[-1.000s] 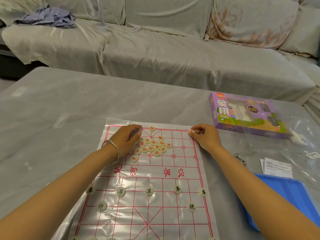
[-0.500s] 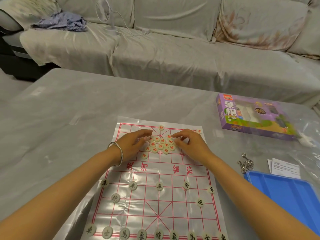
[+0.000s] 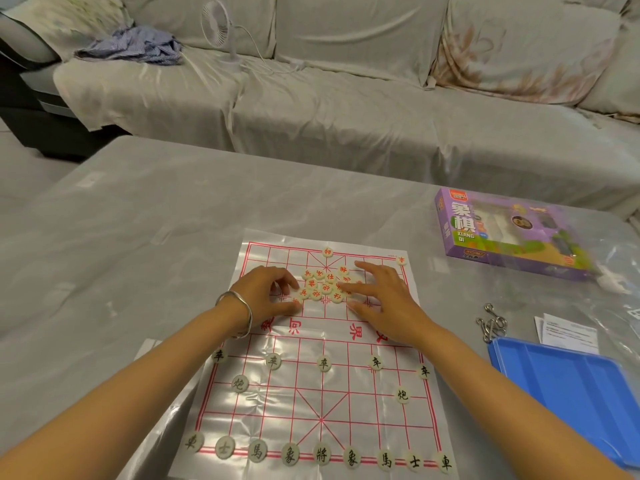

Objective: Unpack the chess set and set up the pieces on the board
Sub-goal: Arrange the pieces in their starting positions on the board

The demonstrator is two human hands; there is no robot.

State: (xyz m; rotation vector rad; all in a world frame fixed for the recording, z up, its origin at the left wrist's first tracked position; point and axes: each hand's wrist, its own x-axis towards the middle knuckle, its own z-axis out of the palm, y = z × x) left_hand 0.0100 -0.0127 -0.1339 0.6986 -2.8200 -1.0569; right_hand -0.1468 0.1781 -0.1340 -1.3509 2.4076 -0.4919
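Red-gridded plastic sheeting is serving as the board (image 3: 322, 386), which is lying flat on the grey tabletop (image 3: 173, 220). I am observing both hands working over the far half of the board, flanking a loose pile of red pieces (image 3: 325, 284). The right hand (image 3: 384, 299) is lying released, with its fingers spread and straight and its fingertips touching the right edge of the pile. The left hand (image 3: 268, 292), which is wearing a silver bracelet (image 3: 239, 306), is sitting at the left edge of the pile with its fingers curled; I cannot tell whether it is gripping a piece. Two red pieces are standing apart from the pile: one (image 3: 327, 252) on the middle of the far line, and one (image 3: 401, 260) on the far right corner. The black pieces (image 3: 321, 454) are occupying the near half: nine along the near line, two on the next occupied rank, and five in a row nearer the middle. A purple box (image 3: 502, 233) is lying to the right of the board, well apart from it. A blue tray (image 3: 571, 386) is sitting at the right, with metal rings (image 3: 490, 323) and a paper slip (image 3: 568, 332) just beyond it.
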